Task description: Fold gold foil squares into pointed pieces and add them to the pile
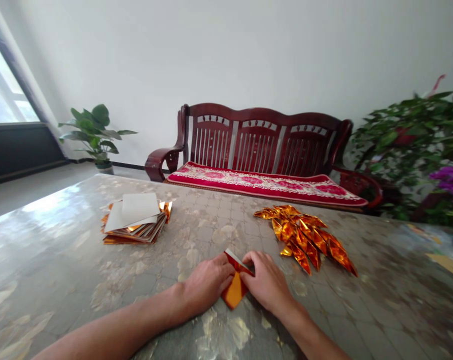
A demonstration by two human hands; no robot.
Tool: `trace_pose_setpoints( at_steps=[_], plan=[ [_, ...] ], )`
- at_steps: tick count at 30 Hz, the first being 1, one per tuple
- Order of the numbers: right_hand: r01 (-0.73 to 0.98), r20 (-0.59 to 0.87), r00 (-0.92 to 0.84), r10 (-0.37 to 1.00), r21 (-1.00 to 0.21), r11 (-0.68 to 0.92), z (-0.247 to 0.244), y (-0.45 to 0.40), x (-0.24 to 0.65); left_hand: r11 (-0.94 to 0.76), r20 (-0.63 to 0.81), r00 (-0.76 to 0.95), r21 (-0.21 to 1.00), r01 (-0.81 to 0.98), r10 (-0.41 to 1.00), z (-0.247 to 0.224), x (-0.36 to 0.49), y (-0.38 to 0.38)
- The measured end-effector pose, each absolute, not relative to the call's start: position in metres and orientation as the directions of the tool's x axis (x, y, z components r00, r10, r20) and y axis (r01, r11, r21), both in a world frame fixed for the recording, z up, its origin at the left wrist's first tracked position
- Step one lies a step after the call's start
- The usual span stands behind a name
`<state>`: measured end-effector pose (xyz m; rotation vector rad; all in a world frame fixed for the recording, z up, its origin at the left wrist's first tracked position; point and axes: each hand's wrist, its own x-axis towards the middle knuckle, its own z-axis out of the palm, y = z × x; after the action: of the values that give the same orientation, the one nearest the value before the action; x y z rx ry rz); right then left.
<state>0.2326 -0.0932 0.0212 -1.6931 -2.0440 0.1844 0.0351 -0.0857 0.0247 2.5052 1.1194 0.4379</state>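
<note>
Between my two hands, on the table near me, lies a partly folded sheet of gold foil paper [234, 291], its pale underside showing along the top edge. My left hand [211, 277] grips its left side, fingers closed at the fold. From the right, my right hand [264, 280] pinches the opposite edge with thumb and fingers. The fingertips hide part of the folds. Beyond my right hand sits a heap of folded gold foil pieces [305, 235], pointed and shiny. To the far left is a stack of square foil paper sheets [136, 217], mostly white side up.
The table [166, 330] has a glossy floral cover. Behind it stands a dark wooden bench [256, 145] with a red patterned cushion [264, 185]. Potted plants [98, 135] stand at left and right. A clear plastic bag [425, 235] lies at the table's right end.
</note>
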Motion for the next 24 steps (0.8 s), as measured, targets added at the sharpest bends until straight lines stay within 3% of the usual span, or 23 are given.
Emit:
trace_pose_setpoints(
  at_steps=[5, 9, 12, 15, 19, 24],
  plan=[
    [0.864, 0.261, -0.088, 0.961, -0.46, 0.204, 0.021, -0.096, 0.23, -0.62, 0.322, 0.531, 0.367, 0.693, 0.784, 0.028, 0.029, -0.084],
    [0.848, 0.421, -0.142, 0.896, -0.416, 0.329, 0.023, -0.099, 0.228, -0.63, 0.467, 0.495, 0.191, 0.753, 0.733, 0.033, 0.027, -0.078],
    [0.811, 0.59, -0.223, 0.776, -0.33, 0.483, 0.027, -0.101, 0.23, -0.699, 0.492, 0.589, 0.058, 0.713, 0.641, 0.032, 0.026, -0.072],
    [0.77, 0.748, -0.306, 0.589, -0.17, 0.615, 0.034, -0.103, 0.235, -0.76, 0.577, 0.633, -0.033, 0.65, 0.516, 0.031, 0.021, -0.069],
    [0.746, 0.823, -0.389, 0.413, 0.019, 0.666, 0.041, -0.106, 0.242, -0.76, 0.668, 0.627, -0.139, 0.635, 0.401, 0.032, 0.016, -0.069],
    [0.796, 0.743, -0.411, 0.529, 0.01, 0.605, 0.034, -0.103, 0.242, -0.748, 0.552, 0.682, -0.15, 0.647, 0.48, 0.027, 0.018, -0.075]
  ],
)
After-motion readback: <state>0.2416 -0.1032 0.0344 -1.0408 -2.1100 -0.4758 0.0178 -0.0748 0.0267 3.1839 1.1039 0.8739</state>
